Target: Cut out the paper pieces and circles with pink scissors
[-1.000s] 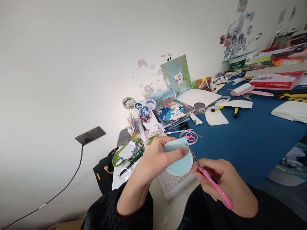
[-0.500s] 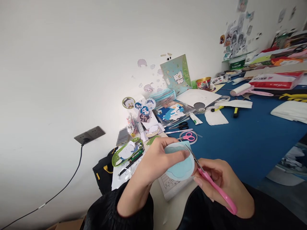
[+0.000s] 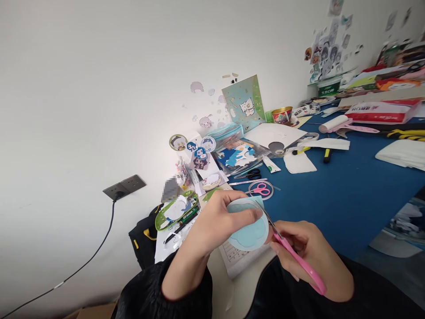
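Note:
My left hand (image 3: pixel 222 221) pinches a round light-blue paper cutout (image 3: pixel 247 235) with a pale rim, the thumb lying across its face. A small light-blue corner of paper sticks out at the cutout's upper right. In my right hand (image 3: pixel 308 252) is a pair of pink-handled scissors (image 3: pixel 300 261). Their blades point up and left and lie along the cutout's right edge, close to my left thumb. My right fingers are wrapped round the handles and partly hidden by them. Below the cutout lies a printed sheet with a grid (image 3: pixel 235 261).
A second pink pair of scissors (image 3: pixel 261 189) and black-handled scissors (image 3: pixel 254 174) lie just beyond my hands. A green tray of cutouts (image 3: pixel 159 221) stands at left. On the blue tabletop (image 3: pixel 338 199) are a lint roller (image 3: pixel 335 124), white papers and a red-white packet (image 3: pixel 381 111).
My right hand and the scissors have shifted very slightly, with the handles closing a little. My left hand and the cutout have hardly moved.

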### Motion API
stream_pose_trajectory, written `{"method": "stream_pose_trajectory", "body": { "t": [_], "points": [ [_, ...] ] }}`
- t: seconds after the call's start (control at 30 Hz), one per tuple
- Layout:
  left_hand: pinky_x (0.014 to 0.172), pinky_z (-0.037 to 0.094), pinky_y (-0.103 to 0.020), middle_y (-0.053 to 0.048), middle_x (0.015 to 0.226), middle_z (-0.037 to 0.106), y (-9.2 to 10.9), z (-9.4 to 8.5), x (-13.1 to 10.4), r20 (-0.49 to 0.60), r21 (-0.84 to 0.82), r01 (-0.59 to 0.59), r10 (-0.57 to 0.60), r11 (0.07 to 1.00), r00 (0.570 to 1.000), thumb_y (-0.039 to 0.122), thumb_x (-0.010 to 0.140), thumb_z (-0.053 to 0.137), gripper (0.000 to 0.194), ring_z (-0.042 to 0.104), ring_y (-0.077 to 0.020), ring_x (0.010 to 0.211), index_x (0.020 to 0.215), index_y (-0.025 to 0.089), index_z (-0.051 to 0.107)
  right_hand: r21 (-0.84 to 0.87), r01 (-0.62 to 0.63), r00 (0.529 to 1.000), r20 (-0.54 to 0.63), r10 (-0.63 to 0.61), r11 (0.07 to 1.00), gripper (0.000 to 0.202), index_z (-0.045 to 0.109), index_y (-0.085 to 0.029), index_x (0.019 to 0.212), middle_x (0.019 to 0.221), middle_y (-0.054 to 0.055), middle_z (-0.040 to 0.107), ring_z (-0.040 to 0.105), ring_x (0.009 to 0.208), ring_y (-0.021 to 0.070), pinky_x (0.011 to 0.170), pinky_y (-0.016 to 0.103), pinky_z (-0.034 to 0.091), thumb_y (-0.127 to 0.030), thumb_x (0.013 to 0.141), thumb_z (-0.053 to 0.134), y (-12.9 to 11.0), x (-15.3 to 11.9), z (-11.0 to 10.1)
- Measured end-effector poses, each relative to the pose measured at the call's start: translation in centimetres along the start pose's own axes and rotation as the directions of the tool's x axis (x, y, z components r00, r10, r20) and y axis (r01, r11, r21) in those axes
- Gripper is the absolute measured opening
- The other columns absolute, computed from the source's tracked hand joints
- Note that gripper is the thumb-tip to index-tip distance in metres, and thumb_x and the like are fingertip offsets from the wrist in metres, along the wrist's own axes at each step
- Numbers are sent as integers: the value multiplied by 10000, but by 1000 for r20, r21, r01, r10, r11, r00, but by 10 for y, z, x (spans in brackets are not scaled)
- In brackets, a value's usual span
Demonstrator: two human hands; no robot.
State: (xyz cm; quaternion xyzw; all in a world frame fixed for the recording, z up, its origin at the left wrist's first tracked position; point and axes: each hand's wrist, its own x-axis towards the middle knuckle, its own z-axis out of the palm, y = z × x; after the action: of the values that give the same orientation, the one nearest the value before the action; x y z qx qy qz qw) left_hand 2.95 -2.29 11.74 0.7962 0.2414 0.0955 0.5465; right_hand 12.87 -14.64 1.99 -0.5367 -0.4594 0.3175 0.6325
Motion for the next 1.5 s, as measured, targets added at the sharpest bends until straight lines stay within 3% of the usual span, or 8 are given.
{"method": "stream_pose_trajectory", "body": {
  "t": [0.2, 0.5, 0.87, 1.17, 1.5],
  "points": [
    [456, 352, -183, 39, 535, 532, 2, 0, 0, -2, 25, 2, -2, 1000, 1000, 220, 723, 654, 147, 475, -81, 484, 606, 150, 601, -25, -7, 1000, 13, 7, 1000, 185, 432, -225, 586, 498, -88, 316, 301, 381, 78, 378, 232, 256, -105, 685, 531, 3, 0, -2],
    [465, 356, -185, 24, 575, 543, -2, -3, 0, -1, 42, 19, -19, 999, 1000, 222, 714, 666, 123, 483, -86, 510, 638, 135, 625, -57, -7, 999, 47, 9, 998, 119, 557, -182, 637, 508, -78, 342, 286, 430, 87, 404, 233, 253, -91, 709, 533, 5, 0, -6],
    [459, 353, -169, 24, 579, 523, -3, 1, 0, -17, 4, 15, -15, 1000, 1000, 310, 764, 651, 216, 451, -73, 509, 655, 134, 589, -6, -6, 1000, -13, 6, 1000, 73, 566, -183, 684, 498, -86, 366, 325, 364, 78, 374, 234, 278, -113, 695, 546, 6, 2, -3],
    [453, 345, -180, 24, 562, 523, -3, 3, 0, -22, 7, 32, -32, 999, 999, 272, 733, 669, 188, 463, -82, 505, 630, 136, 592, 98, 52, 995, 75, -59, 994, 150, 457, -212, 624, 544, -71, 360, 334, 479, 103, 462, 247, 275, -117, 666, 565, 1, 3, -4],
    [448, 350, -185, 32, 548, 543, -1, 1, 0, -14, -6, 23, -23, 1000, 1000, 248, 728, 665, 173, 478, -86, 492, 605, 147, 598, 77, 14, 1000, 19, -16, 997, 158, 453, -215, 596, 510, -79, 345, 305, 415, 86, 411, 241, 246, -117, 668, 553, 0, 5, 0]
  ]
}}
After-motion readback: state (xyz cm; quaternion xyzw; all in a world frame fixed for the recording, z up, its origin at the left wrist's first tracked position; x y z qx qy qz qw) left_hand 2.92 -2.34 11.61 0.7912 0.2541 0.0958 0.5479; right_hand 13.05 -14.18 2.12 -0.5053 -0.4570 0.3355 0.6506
